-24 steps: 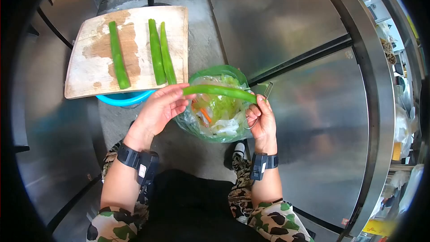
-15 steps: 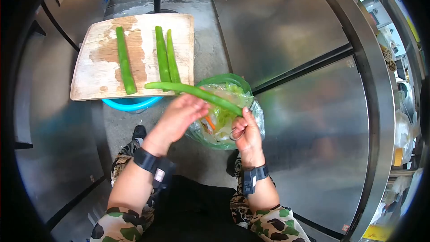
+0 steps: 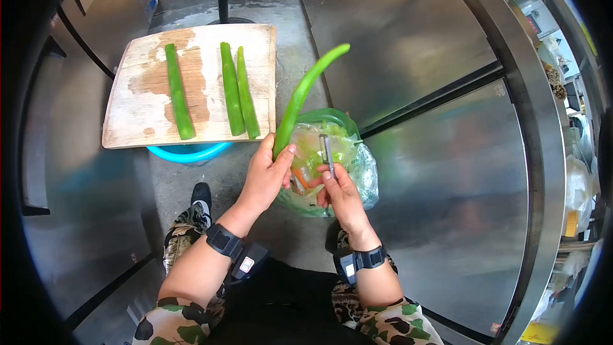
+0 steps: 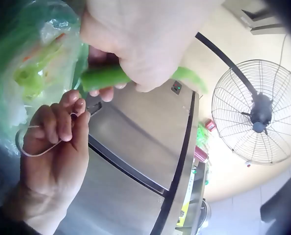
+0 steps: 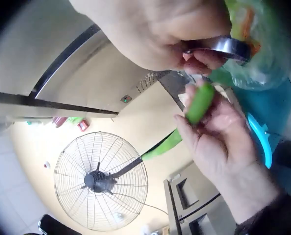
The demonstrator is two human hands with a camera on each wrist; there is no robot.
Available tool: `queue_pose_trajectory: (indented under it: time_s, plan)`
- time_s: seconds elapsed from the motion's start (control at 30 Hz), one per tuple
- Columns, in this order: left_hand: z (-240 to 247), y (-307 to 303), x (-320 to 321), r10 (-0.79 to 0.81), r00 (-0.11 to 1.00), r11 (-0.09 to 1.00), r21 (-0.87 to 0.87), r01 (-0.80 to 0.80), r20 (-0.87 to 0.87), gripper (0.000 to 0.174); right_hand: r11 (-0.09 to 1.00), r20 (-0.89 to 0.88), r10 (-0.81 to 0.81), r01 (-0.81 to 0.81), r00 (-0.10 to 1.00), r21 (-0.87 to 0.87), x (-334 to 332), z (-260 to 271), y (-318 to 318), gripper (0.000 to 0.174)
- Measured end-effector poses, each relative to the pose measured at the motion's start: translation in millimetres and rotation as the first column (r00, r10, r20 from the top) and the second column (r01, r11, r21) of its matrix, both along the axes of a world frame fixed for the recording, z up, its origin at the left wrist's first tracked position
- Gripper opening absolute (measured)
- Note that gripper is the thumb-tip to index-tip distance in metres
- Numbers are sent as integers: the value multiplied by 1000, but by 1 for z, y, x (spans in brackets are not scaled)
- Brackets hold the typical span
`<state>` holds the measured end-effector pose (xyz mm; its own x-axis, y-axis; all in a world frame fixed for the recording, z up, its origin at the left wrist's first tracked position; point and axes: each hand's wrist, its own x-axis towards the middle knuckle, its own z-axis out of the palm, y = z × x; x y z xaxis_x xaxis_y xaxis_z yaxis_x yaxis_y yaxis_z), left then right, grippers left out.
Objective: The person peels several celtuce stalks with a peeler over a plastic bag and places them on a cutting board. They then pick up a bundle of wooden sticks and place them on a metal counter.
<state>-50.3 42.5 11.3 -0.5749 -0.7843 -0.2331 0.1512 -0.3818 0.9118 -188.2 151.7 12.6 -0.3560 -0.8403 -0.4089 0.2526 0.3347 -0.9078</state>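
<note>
In the head view my left hand (image 3: 260, 176) grips the lower end of a long, curved green vegetable stalk (image 3: 300, 99), which points up and away to the right. My right hand (image 3: 345, 199) holds a metal vegetable peeler (image 3: 326, 152) over the bag, its head pointing forward. The peeler's wire loop handle (image 4: 30, 152) shows around the right fingers in the left wrist view. Several similar stalks lie on a wooden cutting board (image 3: 143, 99), one stalk (image 3: 179, 92) on its left and a close pair (image 3: 232, 89) on its right.
Below the hands stands a green plastic bag (image 3: 367, 172) with pale green peelings and orange scraps. Under the board shows a blue basin rim (image 3: 191, 154). Steel cabinet doors (image 3: 447, 172) line the right side. A wire fan (image 4: 260, 112) appears in the left wrist view.
The stalk has turned from lying across between both hands to pointing up and forward. My right hand has let go of its end and now holds the peeler forward; my left hand grips the stalk.
</note>
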Motion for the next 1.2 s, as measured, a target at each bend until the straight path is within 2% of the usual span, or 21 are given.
queue_pose_trajectory:
  time_s: [0.07,0.17,0.2,0.27,0.3,0.43,0.53,0.63,0.7,0.73,0.83,0.93,1.03,1.07,1.17,1.2]
  plan:
    - [3,4,-3,-44,999,998,34,45,-22,23,996,-267,84,-82,960,20,-3,-3,5,18]
    - [2,5,0,-67,979,955,273,120,-194,31,996,-423,85,-83,902,23,5,13,6,20]
    - [0,6,1,-63,976,945,302,126,-210,33,993,-553,98,-120,828,-3,6,10,6,23]
    - [-4,8,0,-56,970,922,360,141,-238,38,976,-653,139,-215,744,-38,9,9,3,22]
    - [-4,9,0,-69,972,921,360,148,-223,34,964,-701,153,-263,697,-50,11,10,1,22]
    - [-2,7,5,-139,979,917,353,185,-151,33,962,-803,198,-268,563,49,8,9,-4,24]
    - [3,5,10,-235,962,901,340,269,-137,36,994,-851,103,-76,515,75,-9,0,-6,26]
    - [9,6,14,-303,944,881,339,330,-129,36,983,-880,-128,175,457,-52,-37,2,-8,25]
    - [9,5,15,-289,949,890,329,316,-130,36,958,-831,-272,218,485,-186,-43,9,-5,25]
    - [9,5,16,-260,956,903,318,290,-136,36,954,-814,-294,199,501,-222,-40,13,-5,24]
    - [8,2,15,-183,975,933,289,213,-129,36,987,-805,-104,-37,584,-154,-17,6,-2,23]
    - [10,2,13,-138,981,948,269,170,-135,35,939,-832,94,-325,547,-107,8,12,-4,26]
    - [7,2,15,-166,978,944,265,195,-127,36,934,-775,164,-350,610,-78,13,2,-6,26]
    - [6,1,16,-188,975,940,265,214,-120,36,937,-798,175,-347,577,-45,11,3,-6,22]
    - [9,1,17,-232,970,922,299,245,-78,36,992,-867,97,-117,489,45,-3,-9,-8,27]
    - [12,2,17,-251,965,922,286,262,-75,35,997,-819,47,29,571,77,-12,-5,-10,31]
